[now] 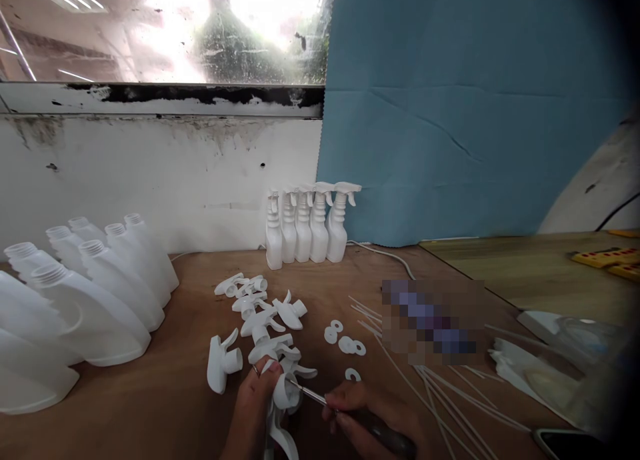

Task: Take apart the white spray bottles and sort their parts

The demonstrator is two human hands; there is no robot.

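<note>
Pinched in the left hand (257, 397) is one white trigger head (284, 392); a thin metal tool (350, 415) is gripped by the closed right hand (373, 417). Five capped spray bottles (307, 225) are lined up behind. Roughly eight loose heads (260, 313) are scattered between, though the overlap blurs the count.

head-worn view, forward-down, close over workbench (165, 393)

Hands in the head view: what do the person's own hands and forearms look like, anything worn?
Both are bare, with no gloves and no sleeves in view. The left hand wears a thin ring on one of its fingers. The right hand shows no ring or watch on the part that is in view. The wrists run out of the frame at the bottom edge.
</note>
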